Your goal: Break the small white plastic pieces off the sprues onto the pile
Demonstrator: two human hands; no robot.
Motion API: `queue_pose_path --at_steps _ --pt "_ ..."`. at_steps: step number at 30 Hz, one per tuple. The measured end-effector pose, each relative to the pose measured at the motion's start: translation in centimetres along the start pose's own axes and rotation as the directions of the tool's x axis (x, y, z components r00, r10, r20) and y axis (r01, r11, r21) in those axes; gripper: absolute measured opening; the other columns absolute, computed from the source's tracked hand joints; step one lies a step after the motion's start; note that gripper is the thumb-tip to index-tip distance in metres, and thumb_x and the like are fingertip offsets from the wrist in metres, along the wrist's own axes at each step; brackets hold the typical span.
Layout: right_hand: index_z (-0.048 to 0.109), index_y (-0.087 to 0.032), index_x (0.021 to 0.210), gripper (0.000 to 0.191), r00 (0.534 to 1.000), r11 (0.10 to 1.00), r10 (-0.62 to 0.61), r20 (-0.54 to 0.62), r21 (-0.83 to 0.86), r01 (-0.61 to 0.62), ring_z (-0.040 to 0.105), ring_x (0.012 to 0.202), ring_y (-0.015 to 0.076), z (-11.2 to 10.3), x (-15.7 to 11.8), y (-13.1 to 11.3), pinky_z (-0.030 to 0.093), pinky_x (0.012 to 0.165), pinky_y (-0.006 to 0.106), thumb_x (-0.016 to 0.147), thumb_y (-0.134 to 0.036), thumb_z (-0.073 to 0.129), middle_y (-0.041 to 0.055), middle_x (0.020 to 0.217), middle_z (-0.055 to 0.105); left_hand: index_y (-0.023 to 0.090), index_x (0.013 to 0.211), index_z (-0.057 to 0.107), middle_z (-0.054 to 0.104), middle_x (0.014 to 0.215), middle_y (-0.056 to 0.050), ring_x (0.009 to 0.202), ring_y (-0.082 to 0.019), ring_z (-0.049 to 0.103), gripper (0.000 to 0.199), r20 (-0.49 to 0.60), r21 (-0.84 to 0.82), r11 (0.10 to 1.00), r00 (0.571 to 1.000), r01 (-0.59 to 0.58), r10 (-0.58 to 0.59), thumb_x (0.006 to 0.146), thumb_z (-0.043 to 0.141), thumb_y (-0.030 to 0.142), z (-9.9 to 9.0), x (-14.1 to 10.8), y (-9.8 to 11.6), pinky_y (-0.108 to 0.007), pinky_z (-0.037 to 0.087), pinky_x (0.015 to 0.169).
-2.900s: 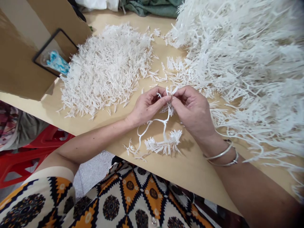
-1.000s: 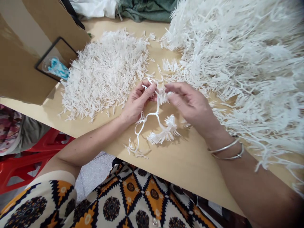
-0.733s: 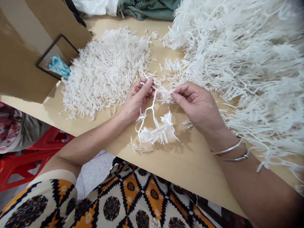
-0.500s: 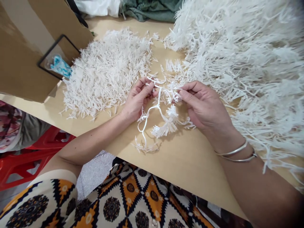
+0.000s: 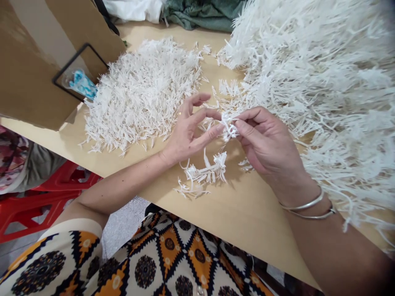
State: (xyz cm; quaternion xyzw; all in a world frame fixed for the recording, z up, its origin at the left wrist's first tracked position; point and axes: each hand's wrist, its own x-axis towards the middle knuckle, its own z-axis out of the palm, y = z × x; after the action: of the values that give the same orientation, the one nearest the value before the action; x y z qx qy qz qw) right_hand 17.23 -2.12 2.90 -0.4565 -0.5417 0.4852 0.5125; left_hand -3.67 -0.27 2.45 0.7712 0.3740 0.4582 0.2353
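Observation:
A small white branched plastic sprig (image 5: 228,126) is held up between my two hands over the table. My right hand (image 5: 267,139), with silver bangles at the wrist, pinches its right side between thumb and forefinger. At its left edge are the thumb and forefinger of my left hand (image 5: 189,129), closed on it, while the other fingers stay raised. Below my hands, a loose cluster of white sprigs (image 5: 205,172) lies on the table. Left of my left hand spreads a low pile of short white pieces (image 5: 142,94).
A tall heap of long white plastic strands (image 5: 321,82) covers the right side of the table (image 5: 247,222). A cardboard box (image 5: 40,61) with a black wire frame (image 5: 84,45) stands at left. Green cloth (image 5: 200,14) lies behind; a red stool (image 5: 33,209) is at lower left.
My left hand has moved right, up to my right hand. The stringy branched stem that hung between my hands is now bunched up, and a loose cluster rests below.

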Motion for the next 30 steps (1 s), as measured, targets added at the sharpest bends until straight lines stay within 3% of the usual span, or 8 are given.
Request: queue_pose_path --at_steps 4,8,11,15,20,25,30 --pt "0.064 -0.031 0.091 0.017 0.997 0.994 -0.071 -0.013 -0.08 0.07 0.067 0.077 0.0181 -0.3 0.0 0.3 0.062 0.078 0.039 0.094 -0.043 0.076 -0.0018 0.083 0.065 0.024 0.106 0.071 0.072 0.114 -0.009 0.114 -0.021 0.065 0.031 0.109 -0.013 0.999 0.993 -0.043 0.044 0.105 0.059 0.052 -0.2 0.2 -0.2 -0.042 0.047 0.111" --pt "0.066 -0.032 0.096 0.013 0.994 0.983 -0.101 0.033 -0.149 0.105 0.068 0.081 0.0199 -0.7 -0.1 0.9 0.061 0.078 0.04 0.096 -0.043 0.073 -0.0013 0.087 0.067 0.022 0.1 0.069 0.071 0.091 -0.005 0.087 -0.015 0.063 0.033 0.128 -0.086 0.995 0.99 -0.055 0.066 0.108 0.054 0.05 -0.1 0.3 -0.3 -0.032 0.049 0.087" --pt "0.07 -0.032 0.1 0.01 0.991 0.974 -0.13 0.005 -0.187 0.129 0.069 0.085 0.0199 -0.7 -0.2 0.7 0.061 0.082 0.04 0.096 -0.041 0.074 -0.0008 0.091 0.071 0.023 0.096 0.069 0.069 0.086 -0.003 0.085 -0.016 0.061 0.035 0.128 -0.096 0.994 0.99 -0.045 0.057 0.108 0.053 0.052 -0.1 0.5 -0.4 -0.033 0.048 0.087" --pt "0.074 -0.032 0.111 0.013 0.973 0.958 -0.228 -0.02 -0.183 0.221 0.072 0.099 0.0192 -0.6 -0.3 -0.3 0.059 0.099 0.04 0.098 -0.033 0.072 0.0 0.102 0.075 0.024 0.093 0.07 0.066 0.083 -0.003 0.084 -0.017 0.059 0.037 0.166 -0.098 0.995 0.985 -0.021 0.038 0.107 0.053 0.053 -0.3 0.7 -0.4 -0.034 0.047 0.087" --pt "0.075 -0.034 0.125 0.027 0.953 0.893 -0.274 0.133 -0.332 0.303 0.07 0.122 0.0243 -0.2 -0.8 -1.0 0.053 0.115 0.048 0.098 -0.03 0.072 0.0033 0.129 0.076 0.024 0.092 0.072 0.056 0.077 -0.002 0.076 -0.016 0.054 0.039 0.203 -0.086 0.996 0.979 -0.015 0.033 0.105 0.057 0.057 -0.1 0.4 -0.6 -0.032 0.043 0.076" --pt "0.077 -0.032 0.109 0.015 0.952 0.843 -0.271 0.141 -0.443 0.306 0.074 0.105 0.027 0.0 -0.9 -0.6 0.057 0.104 0.05 0.095 -0.029 0.075 0.0031 0.108 0.079 0.022 0.088 0.071 0.051 0.073 -0.001 0.073 -0.016 0.051 0.037 0.217 -0.027 0.998 0.974 -0.061 0.066 0.105 0.057 0.052 0.2 0.1 -0.9 -0.033 0.041 0.074" --pt "0.073 -0.031 0.099 0.006 0.947 0.795 -0.29 0.138 -0.515 0.319 0.072 0.101 0.0277 0.1 -1.1 -0.6 0.056 0.099 0.05 0.094 -0.029 0.073 0.0039 0.103 0.077 0.021 0.086 0.069 0.051 0.072 0.0 0.073 -0.016 0.051 0.037 0.248 0.002 0.999 0.968 -0.044 0.042 0.104 0.057 0.051 0.0 0.1 -0.5 -0.032 0.042 0.075"
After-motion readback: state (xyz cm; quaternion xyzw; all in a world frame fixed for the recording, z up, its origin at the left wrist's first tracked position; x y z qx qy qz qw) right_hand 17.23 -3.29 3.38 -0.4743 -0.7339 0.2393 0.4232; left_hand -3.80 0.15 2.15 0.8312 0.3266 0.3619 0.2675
